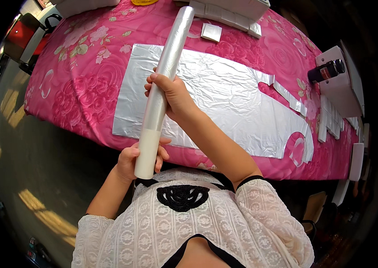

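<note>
A long roll of clear plastic film (173, 49), with a bare whitish lower end, slants up and away from my body over the table. My right hand (171, 93) is closed round the middle of the roll, thumb on top. Near the lower end, my left hand (128, 160) wraps it from beneath, its fingertips showing on the right side. Under the roll lies a flat, creased silvery plastic sheet (224, 102), shaped like an apron, with curved cut-outs and narrow straps at its right end. The roll hides part of its left side.
A pink rose-print cloth (81, 96) covers the table. At the back are a small white folded packet (211, 32) and a row of white packets (224, 17) beside a white box. A dark bottle (326, 71) rests against a white box (343, 89) on the right, near more white packets (330, 118).
</note>
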A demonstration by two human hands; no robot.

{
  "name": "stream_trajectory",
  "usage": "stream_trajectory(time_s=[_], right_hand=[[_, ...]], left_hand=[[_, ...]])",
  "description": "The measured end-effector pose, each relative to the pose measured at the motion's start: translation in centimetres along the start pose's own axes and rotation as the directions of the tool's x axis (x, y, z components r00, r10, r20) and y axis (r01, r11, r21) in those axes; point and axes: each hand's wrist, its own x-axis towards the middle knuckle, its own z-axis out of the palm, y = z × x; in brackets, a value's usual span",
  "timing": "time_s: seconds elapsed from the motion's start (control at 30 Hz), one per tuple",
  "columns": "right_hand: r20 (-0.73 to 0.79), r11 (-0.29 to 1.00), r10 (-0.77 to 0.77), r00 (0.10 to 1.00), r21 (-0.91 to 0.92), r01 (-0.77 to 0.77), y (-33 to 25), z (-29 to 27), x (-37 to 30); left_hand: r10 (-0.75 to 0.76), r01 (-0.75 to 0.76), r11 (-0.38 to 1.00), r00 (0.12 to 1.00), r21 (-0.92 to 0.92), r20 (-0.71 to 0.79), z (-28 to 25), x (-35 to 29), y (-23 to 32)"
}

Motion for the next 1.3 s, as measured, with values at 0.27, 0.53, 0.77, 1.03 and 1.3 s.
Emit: stream_trajectory(time_s=[0.27,0.53,0.77,1.03,1.3], right_hand=[[0.065,0.992,-0.102,0.993,-0.063,0.106,-5.1,-3.4,-3.3],[-0.069,0.979,-0.152,0.986,-0.15,0.14,-4.3,-6.2,-5.5],[-0.04,0.989,-0.144,0.989,-0.032,0.143,-3.0,-6.4,-6.8],[-0.169,0.982,-0.112,0.979,-0.169,0.083,0.4,-7.4,-7.3],[-0.342,0.995,0.01,0.94,0.096,0.024,0.0,-12.3,-4.7]], left_hand=[[-0.126,0.181,0.91,0.978,0.374,-0.167,4.1,4.3,-0.9],[-0.203,0.337,0.848,0.92,0.409,-0.336,5.4,5.3,-2.5],[-0.347,0.362,0.912,0.932,0.195,-0.109,4.3,4.6,-2.9],[-0.137,0.232,0.909,0.951,0.346,-0.277,4.1,5.6,-2.8],[-0.444,0.625,0.666,0.771,0.407,-0.457,-0.5,2.5,-2.8]])
